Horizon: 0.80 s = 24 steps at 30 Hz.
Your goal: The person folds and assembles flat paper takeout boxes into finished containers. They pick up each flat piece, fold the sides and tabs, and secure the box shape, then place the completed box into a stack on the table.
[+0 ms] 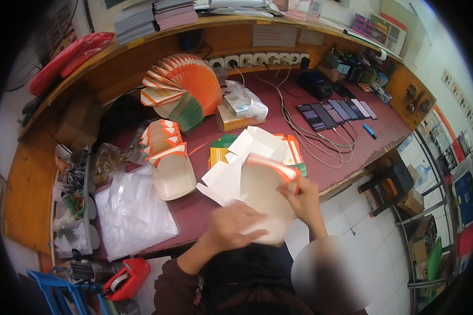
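A paper food box [265, 202], pale inside with an orange-and-white rim, is held tilted in front of me at the table's edge. My right hand [302, 199] pinches its orange rim on the right. At the lower left side my left hand [234, 226] grips the box, its fingers slightly blurred and a pale edge showing between them. Under and behind the held box lie flat white box blanks [255, 142], with orange, green and yellow ones partly hidden. Formed orange-rimmed boxes [174, 176] sit nested in a row to the left.
A fanned stack of orange blanks [197, 79] stands at the back. Clear plastic bags [136, 210] lie at left, above a red tape dispenser [129, 278]. Several phones [333, 113], with loose cables [299, 126], and a blue marker [370, 131] occupy the right. A dark stool [386, 181] stands beyond the table.
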Tool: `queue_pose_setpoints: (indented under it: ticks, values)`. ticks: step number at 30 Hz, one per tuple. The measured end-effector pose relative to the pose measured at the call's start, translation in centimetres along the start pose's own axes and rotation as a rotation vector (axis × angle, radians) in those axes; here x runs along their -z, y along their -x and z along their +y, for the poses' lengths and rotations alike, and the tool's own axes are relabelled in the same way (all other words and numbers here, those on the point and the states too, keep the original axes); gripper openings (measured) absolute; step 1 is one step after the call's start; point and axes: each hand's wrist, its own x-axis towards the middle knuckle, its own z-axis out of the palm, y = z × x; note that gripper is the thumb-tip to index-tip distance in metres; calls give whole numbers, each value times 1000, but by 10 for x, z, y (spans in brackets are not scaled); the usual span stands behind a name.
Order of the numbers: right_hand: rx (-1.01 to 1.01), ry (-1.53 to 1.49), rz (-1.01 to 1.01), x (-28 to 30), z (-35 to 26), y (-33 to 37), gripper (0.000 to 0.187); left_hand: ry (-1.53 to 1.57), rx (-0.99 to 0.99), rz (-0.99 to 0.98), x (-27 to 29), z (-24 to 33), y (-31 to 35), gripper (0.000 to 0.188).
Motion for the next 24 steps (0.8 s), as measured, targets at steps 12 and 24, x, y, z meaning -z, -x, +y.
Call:
queue_pose_setpoints:
  ticks: [12,24]
  values:
    - [578,-161,-266,-24,-7,55,34,387,217,5,2,6,31,46]
    - [301,-288,-218,-5,-40,54,26,1058,685,-202,-1,7,75,40]
